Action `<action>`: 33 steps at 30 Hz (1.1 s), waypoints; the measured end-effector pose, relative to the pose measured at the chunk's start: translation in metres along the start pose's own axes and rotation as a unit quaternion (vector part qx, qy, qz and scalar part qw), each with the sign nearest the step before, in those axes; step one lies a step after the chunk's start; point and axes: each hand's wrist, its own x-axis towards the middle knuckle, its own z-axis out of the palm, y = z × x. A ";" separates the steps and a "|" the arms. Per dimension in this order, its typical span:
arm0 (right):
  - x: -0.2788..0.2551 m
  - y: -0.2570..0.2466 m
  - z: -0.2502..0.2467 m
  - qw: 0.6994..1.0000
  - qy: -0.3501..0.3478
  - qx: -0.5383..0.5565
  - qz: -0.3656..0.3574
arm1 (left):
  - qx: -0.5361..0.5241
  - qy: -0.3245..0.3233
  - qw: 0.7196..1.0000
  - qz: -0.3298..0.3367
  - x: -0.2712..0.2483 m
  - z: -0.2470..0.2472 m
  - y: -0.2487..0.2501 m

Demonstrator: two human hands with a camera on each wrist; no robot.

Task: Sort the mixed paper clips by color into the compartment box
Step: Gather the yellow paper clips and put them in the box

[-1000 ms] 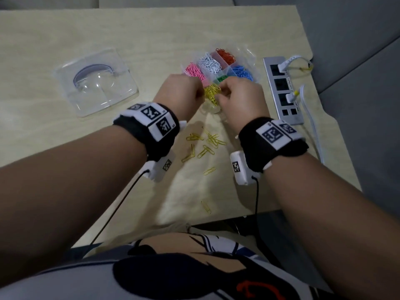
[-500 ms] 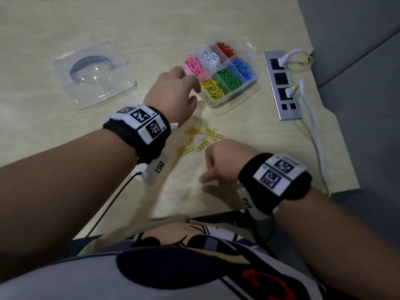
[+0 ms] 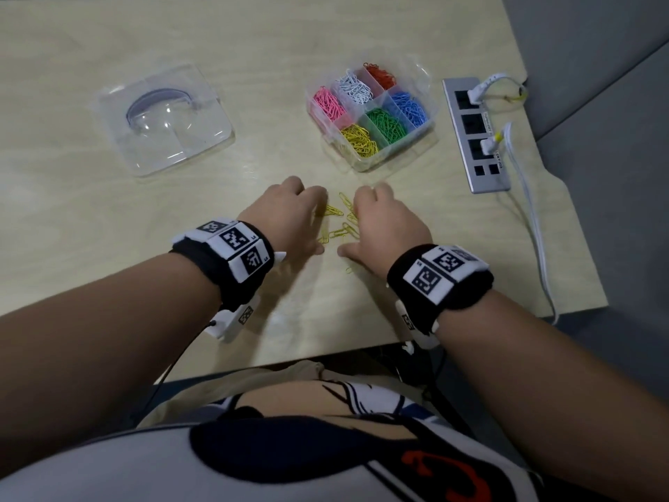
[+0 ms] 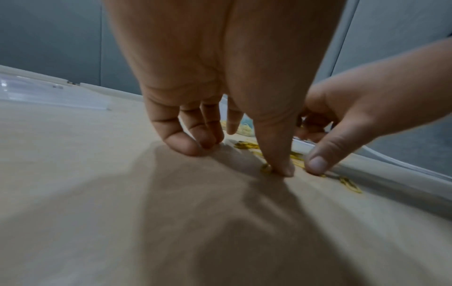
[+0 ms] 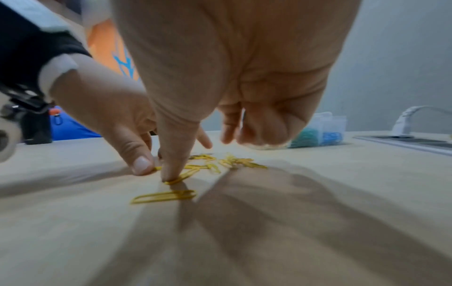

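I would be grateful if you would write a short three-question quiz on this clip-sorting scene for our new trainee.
1. True or false: the loose paper clips on the table between the left hand and the right hand are all yellow.
2. Multiple choice: in the compartment box, which color sits directly beside the yellow compartment, on the side toward the power strip? A) orange B) green C) white
3. Fill in: the clear lid lies on the table to the ____ of the box, seen from the head view.

Key: 1 true; 2 B; 3 left.
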 end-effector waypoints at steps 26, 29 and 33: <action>0.048 0.013 -0.064 0.952 0.226 0.205 0.010 | -0.049 0.156 0.985 0.047 0.035 -0.044 0.016; 0.044 0.014 -0.068 0.960 0.202 0.194 0.016 | -0.076 0.216 0.973 0.041 0.050 -0.066 0.024; 0.026 0.021 -0.052 0.981 0.097 0.157 0.056 | -0.092 0.199 0.974 0.055 0.060 -0.070 0.027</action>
